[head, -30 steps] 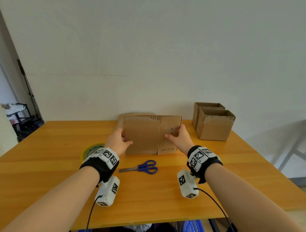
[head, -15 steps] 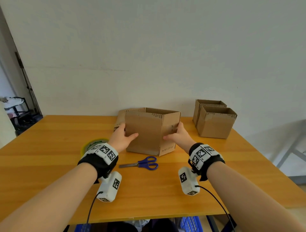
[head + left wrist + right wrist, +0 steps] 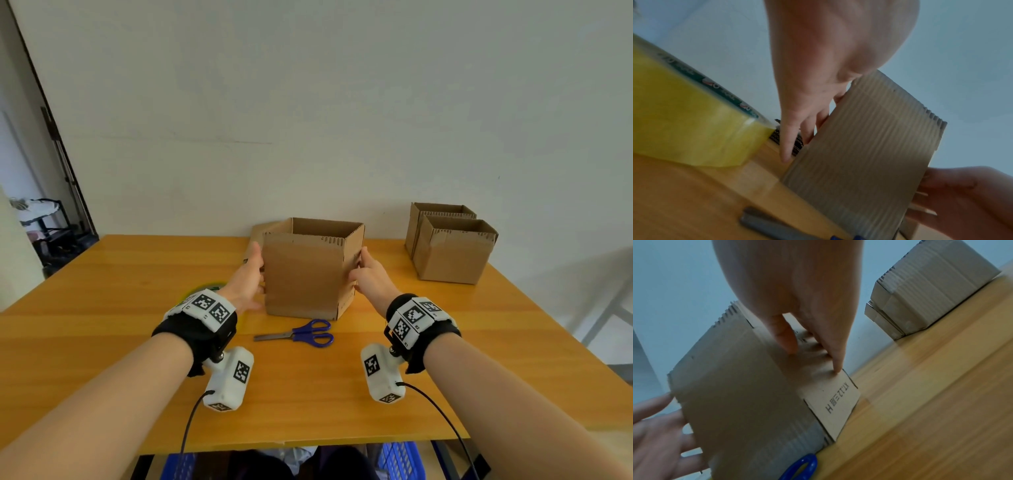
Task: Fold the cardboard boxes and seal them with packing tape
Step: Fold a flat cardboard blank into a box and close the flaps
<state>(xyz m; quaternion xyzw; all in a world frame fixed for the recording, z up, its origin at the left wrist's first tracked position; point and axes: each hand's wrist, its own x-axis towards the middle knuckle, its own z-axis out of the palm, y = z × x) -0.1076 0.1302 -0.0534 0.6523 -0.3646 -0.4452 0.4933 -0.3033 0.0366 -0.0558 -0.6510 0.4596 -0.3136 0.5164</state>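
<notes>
An open-topped cardboard box [image 3: 303, 274] stands upright on the wooden table [image 3: 102, 335], squared into a tube. My left hand [image 3: 255, 270] presses its left side with straight fingers [image 3: 786, 146]. My right hand [image 3: 363, 267] lies against the right panel [image 3: 830, 399], its straight fingers [image 3: 835, 360] touching the cardboard. A yellow roll of packing tape [image 3: 684, 121] sits just left of the box, mostly hidden behind my left wrist in the head view.
Blue-handled scissors [image 3: 301, 334] lie in front of the box. Flat cardboard [image 3: 262, 228] lies behind it. Two folded open boxes [image 3: 452, 253] stand at the back right near the wall.
The flattened cardboard has been pushed open into a square box shape. Both hands have shifted from its front face to its left and right sides.
</notes>
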